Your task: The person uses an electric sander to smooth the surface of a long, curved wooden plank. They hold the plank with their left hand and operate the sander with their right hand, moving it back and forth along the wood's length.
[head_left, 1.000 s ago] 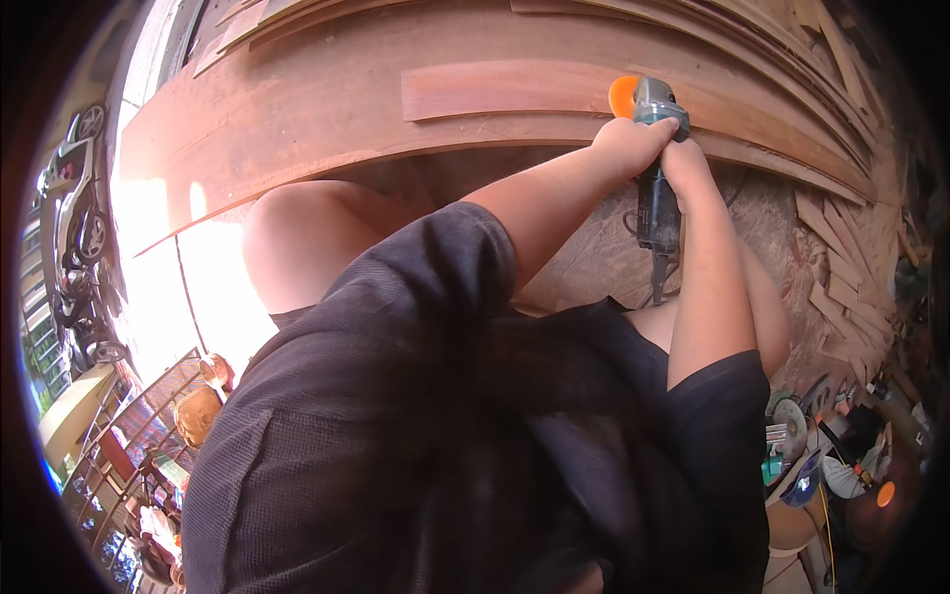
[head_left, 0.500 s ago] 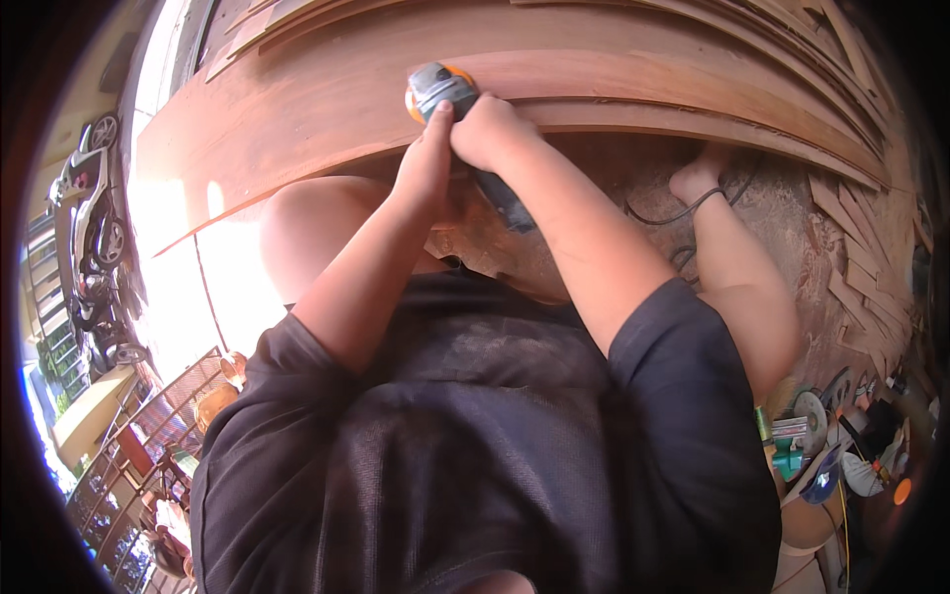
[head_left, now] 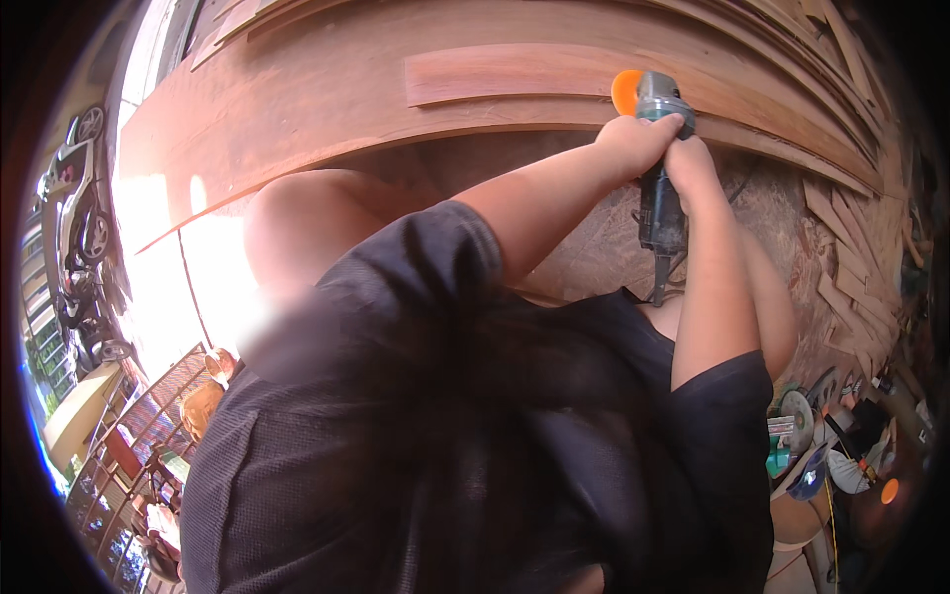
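Both hands hold an angle grinder (head_left: 661, 213) with a grey head, dark body and orange disc (head_left: 625, 93). My left hand (head_left: 635, 144) is closed around it just behind the head, thumb lying over the top. Below it my right hand (head_left: 691, 170) wraps the body from the right side. The disc is at the surface of a reddish wooden plank (head_left: 495, 71), towards its right part; whether it touches cannot be made out. Beneath the plank lies a wide brown board (head_left: 287, 114). A cord runs down from the grinder's rear end towards my right leg.
Stacked wooden strips (head_left: 782, 59) lie along the far and right side. Wood offcuts (head_left: 851, 287) cover the floor at right, above a heap of tools (head_left: 821, 445). A metal mesh rack (head_left: 129, 436) stands at lower left; a motorbike (head_left: 84, 228) is farther left.
The angle grinder and both hands have moved far to the right along the plank. The plank's left end now shows, and my torso leans to the right.
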Tool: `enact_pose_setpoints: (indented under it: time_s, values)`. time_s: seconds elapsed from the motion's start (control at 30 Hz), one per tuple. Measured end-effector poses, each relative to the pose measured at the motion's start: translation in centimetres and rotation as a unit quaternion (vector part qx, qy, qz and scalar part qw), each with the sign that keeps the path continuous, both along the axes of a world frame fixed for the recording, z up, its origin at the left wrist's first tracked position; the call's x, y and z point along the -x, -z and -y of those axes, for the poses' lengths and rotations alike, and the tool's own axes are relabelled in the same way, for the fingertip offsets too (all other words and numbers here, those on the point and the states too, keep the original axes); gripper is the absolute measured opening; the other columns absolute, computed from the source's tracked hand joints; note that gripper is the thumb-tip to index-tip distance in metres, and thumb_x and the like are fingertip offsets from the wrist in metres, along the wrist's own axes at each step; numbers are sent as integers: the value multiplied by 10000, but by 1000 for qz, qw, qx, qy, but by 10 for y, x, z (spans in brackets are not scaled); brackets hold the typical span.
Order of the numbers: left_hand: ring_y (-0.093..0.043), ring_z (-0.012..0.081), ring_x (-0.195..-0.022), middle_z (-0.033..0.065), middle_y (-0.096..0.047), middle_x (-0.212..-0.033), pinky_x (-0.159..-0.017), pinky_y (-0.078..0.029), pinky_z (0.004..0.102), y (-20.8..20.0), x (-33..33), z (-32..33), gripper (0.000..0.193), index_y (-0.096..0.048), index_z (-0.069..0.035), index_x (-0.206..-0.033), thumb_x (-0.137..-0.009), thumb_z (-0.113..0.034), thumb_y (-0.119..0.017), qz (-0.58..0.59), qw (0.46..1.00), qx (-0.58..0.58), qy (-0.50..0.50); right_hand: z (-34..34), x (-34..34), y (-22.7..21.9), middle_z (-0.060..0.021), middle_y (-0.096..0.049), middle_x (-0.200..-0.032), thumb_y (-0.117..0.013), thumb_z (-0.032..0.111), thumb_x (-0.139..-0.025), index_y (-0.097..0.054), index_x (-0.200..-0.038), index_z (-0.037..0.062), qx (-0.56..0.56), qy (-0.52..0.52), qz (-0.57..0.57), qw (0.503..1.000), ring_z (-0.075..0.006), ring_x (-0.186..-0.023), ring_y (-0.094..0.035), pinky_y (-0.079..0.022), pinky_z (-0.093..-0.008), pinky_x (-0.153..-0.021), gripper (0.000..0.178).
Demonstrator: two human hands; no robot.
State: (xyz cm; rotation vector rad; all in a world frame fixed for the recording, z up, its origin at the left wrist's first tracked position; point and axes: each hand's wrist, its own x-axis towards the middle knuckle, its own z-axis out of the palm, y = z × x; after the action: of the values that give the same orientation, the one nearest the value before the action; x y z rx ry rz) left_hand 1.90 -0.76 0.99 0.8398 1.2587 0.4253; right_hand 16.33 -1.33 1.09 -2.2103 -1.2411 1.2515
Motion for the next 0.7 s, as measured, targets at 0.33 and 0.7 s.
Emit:
enact_pose_setpoints:
  time_s: [0.33,0.7]
  values:
    - [-693,217,-1152,167,-746,-1252,-1023,-527,360,3,153,24,806,-708,77,-1328,-1007,-660,-648,76,974,-43,-210,-27,167,-13,-390,-711,-1262,-703,463,-926,-726,-1216,-154,-18,-184,46,982,-465,-1265,-698,-554,-475,-1049,682]
    - [-737,314,-1130,245,-774,-1147,-999,-542,392,16,160,42,870,-747,95,-1236,-1018,-720,-536,-15,969,-68,-237,-34,178,-20,-386,-719,-1230,-705,495,-923,-745,-1217,-105,-21,-298,70,952,-476,-1249,-701,-549,-492,-1061,669]
